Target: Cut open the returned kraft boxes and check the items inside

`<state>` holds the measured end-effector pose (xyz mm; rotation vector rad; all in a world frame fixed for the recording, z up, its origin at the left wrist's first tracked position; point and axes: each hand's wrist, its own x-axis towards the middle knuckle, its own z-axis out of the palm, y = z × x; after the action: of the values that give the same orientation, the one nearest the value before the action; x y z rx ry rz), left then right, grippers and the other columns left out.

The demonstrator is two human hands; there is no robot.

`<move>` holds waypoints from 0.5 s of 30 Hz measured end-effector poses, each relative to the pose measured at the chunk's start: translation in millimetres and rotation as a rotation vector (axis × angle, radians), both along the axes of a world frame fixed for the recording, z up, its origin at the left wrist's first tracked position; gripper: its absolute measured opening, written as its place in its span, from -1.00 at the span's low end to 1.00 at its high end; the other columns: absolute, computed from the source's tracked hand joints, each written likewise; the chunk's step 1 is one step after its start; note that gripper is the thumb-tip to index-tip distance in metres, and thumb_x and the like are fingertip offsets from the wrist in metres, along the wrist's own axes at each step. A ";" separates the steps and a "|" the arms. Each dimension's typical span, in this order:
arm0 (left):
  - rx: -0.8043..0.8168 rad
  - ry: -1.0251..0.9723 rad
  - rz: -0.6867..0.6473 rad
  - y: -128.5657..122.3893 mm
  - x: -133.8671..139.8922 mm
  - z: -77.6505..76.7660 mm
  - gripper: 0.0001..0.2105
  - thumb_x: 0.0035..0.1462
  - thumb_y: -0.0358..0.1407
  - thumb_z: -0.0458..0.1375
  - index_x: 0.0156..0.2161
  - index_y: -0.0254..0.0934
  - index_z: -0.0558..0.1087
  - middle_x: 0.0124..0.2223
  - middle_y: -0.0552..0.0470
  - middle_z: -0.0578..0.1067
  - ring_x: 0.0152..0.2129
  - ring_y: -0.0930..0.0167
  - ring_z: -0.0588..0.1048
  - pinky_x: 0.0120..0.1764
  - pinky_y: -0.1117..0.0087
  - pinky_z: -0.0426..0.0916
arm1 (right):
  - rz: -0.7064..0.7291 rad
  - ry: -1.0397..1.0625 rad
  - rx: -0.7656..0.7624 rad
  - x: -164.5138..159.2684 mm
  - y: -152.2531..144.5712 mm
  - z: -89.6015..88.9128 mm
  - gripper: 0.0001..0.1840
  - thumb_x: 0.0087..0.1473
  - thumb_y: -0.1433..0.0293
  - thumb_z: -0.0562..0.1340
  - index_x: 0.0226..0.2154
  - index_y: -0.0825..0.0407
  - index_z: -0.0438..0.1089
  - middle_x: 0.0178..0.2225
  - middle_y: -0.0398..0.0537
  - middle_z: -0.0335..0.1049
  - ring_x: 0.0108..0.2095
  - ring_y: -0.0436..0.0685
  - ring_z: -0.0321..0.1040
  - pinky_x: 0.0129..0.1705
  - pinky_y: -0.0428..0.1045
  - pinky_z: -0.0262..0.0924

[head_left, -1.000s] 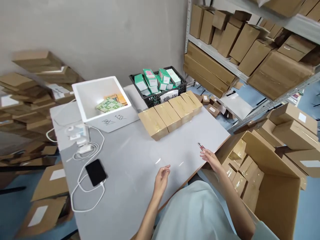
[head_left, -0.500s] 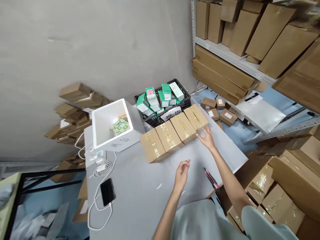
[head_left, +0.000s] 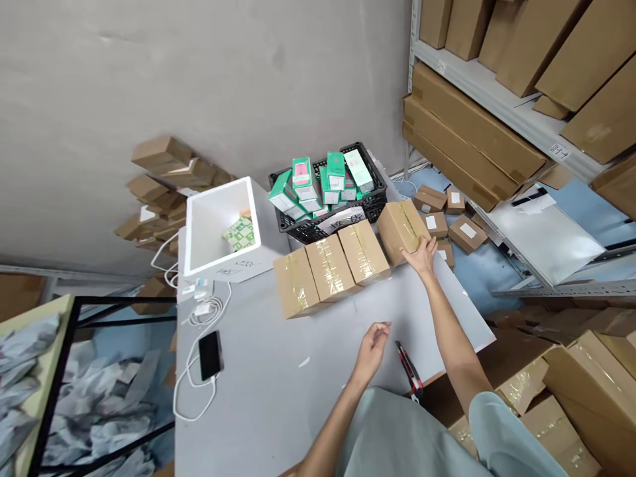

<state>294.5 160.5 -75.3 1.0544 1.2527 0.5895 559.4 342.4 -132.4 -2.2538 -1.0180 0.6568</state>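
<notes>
Over the front edge of a taped cardboard box (head_left: 403, 225), my right hand (head_left: 421, 257) spreads its thumb and fingers and grips it. This box stands slightly apart and turned from a row of three similar cardboard boxes (head_left: 330, 268) on the grey table (head_left: 258, 371). My left hand (head_left: 372, 348) hovers near the table's front with its fingers curled together, and nothing shows in it. Close to it, a red and black utility knife (head_left: 410, 371) lies on the table. Behind the boxes, a black crate (head_left: 322, 228) holds several green and white cartons (head_left: 335, 170).
A white foam box (head_left: 271, 232) with green patterned packets stands at the table's back left. A phone (head_left: 211, 356) lies beside a white cable (head_left: 191, 417). Shelves (head_left: 489, 86) of cartons rise on the right. Small parcels (head_left: 467, 232) lie on the floor, and large open cartons (head_left: 591, 384) stand at right.
My right hand has taken hold of the rightmost box and shifted it right, opening a gap from the other three. The view has turned slightly. My left hand stays curled.
</notes>
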 end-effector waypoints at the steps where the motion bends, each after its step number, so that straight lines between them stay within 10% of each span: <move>1: 0.007 -0.006 0.008 4.5 0.8 2.0 -0.65 0.15 0.13 0.30 -0.30 -0.12 0.49 0.04 -0.21 0.72 0.17 0.07 0.64 0.30 0.01 0.42 | -0.013 0.002 0.008 4.8 -0.4 2.0 0.31 0.02 -0.28 0.42 0.50 0.24 0.15 0.58 0.67 -0.24 0.60 0.71 -0.28 0.54 0.46 -0.16; 7: 0.058 -0.050 0.042 23.9 -8.3 24.7 -0.64 0.17 0.12 0.31 -0.28 -0.14 0.51 0.12 -0.23 0.71 0.18 0.07 0.63 0.30 0.02 0.43 | -0.271 -0.015 0.065 11.5 -54.6 17.5 0.10 0.06 -0.08 0.45 0.46 0.15 0.26 0.40 0.47 0.16 0.48 0.59 0.10 0.53 0.33 0.02; 15: 0.050 -0.085 0.145 8.8 -98.8 42.6 -0.61 0.20 0.14 0.34 -0.24 -0.15 0.51 0.21 -0.23 0.67 0.25 0.07 0.58 0.35 -0.02 0.38 | -0.211 -0.113 0.203 -56.4 -267.9 53.2 0.21 0.13 -0.26 0.35 0.55 0.12 0.15 0.49 0.45 0.06 0.54 0.58 0.05 0.54 0.41 0.07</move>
<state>195.7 169.3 -32.7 0.9751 1.2521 0.7721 503.0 74.5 -79.2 -2.1984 -0.8424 0.3245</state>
